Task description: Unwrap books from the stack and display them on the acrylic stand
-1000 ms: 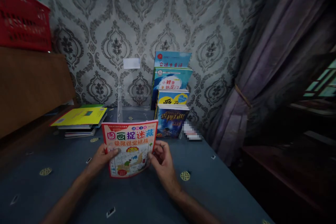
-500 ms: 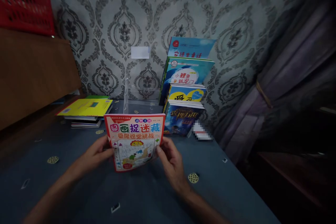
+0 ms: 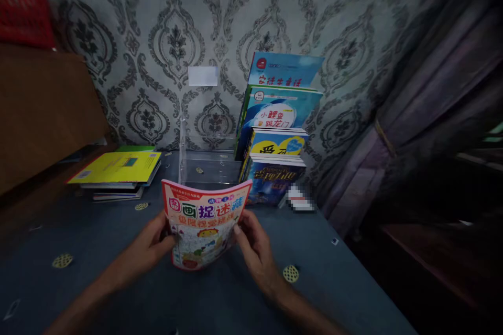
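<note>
A red-bordered children's picture book [image 3: 204, 230] is held upright between my two hands, its cover facing me and bowed in a curve. My left hand [image 3: 155, 241] grips its left edge, thumb on the front and fingers behind. On the opposite edge, my right hand [image 3: 254, 243] is closed the same way. Just behind the book stands a clear plastic book rack [image 3: 183, 152], whose lower front is hidden by the cover. Its right side bears several upright books in tiers, including a blue one [image 3: 275, 180] in front and a taller blue one [image 3: 288, 68] at the back.
Left of the rack lies a stack of books with a yellow cover [image 3: 121, 167] on top. A brown cabinet [image 3: 47, 110] with a red basket [image 3: 25, 5] stands at the far left. A tied curtain [image 3: 393, 125] hangs at right, beside the dark tablecloth [image 3: 314, 303].
Both hands have brought the picture book slightly lower, and its cover has become more bent. The view has shifted a little to the right.
</note>
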`<state>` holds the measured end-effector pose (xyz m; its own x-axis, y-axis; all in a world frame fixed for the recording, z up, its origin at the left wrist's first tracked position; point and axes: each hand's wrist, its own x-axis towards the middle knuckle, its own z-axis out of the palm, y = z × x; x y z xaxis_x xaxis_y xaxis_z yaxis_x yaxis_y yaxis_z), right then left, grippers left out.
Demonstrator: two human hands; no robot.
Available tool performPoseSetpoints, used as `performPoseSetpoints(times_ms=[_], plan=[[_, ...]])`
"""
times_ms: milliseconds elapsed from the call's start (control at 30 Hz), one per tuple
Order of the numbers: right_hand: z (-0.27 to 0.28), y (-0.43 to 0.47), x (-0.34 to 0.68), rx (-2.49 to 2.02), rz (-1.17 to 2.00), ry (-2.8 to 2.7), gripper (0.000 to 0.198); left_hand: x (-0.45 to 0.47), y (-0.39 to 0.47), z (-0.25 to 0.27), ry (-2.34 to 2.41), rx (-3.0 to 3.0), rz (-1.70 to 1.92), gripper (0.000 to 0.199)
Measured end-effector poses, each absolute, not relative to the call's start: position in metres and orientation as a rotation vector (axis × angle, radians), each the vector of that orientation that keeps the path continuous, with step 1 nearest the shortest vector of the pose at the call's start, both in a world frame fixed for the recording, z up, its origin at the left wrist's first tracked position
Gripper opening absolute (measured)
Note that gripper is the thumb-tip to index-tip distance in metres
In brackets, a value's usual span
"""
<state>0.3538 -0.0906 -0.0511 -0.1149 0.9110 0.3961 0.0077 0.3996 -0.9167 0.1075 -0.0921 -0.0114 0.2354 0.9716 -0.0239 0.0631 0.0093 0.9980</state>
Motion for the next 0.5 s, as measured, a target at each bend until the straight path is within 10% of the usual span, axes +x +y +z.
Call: performPoseSetpoints(times_ms=[500], plan=[[-0.055, -0.062, 0.350, -0.951, 0.882, -1.504, 0.022, 0.104, -0.070, -0.017, 1.151, 1.479, 1.125, 0.046]])
